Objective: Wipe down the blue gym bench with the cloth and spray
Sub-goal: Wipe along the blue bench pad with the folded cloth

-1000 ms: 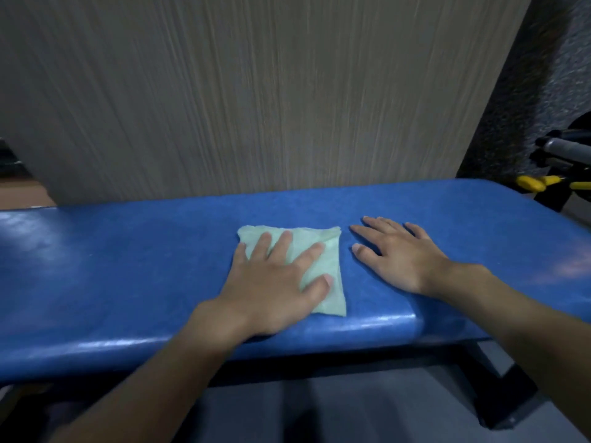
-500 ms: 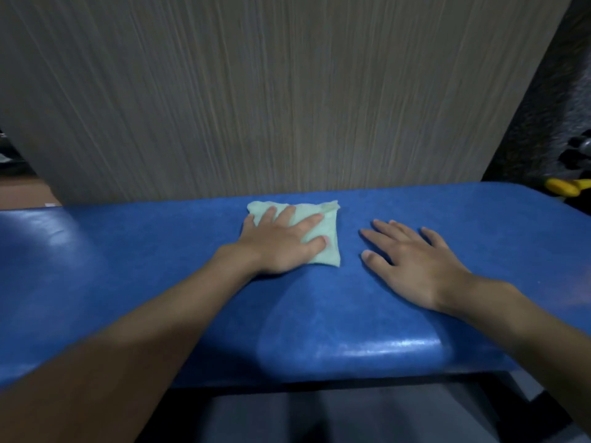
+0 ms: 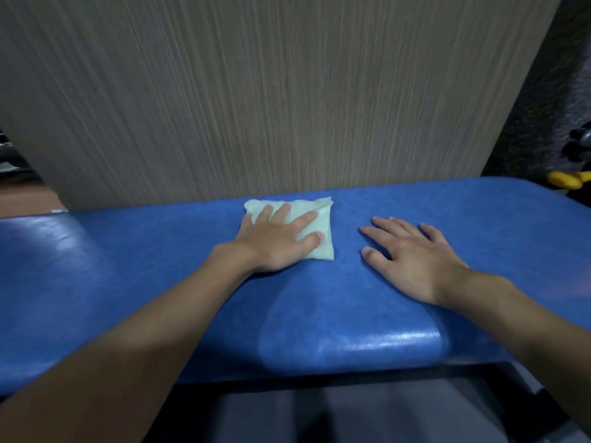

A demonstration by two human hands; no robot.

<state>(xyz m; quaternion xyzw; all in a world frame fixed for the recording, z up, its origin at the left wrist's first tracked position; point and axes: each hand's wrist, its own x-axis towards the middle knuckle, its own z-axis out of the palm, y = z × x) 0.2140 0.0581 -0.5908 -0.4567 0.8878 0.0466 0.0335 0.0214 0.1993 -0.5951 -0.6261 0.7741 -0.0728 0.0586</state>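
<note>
We see left hand (image 3: 279,241) spread flat on cloth (image 3: 315,233) at surface (image 3: 160,266) far edge | right hand (image 3: 412,259) spread, bare | risk: cloth bunches or slips off behind | spray unseen.

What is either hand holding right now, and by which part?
Nothing gripped. The left hand presses flat on the cloth's top face; the right hand lies flat on the bare bench.

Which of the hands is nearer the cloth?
Left. The left hand lies flat on the cloth; the right hand rests on the bench beside it, apart.
</note>
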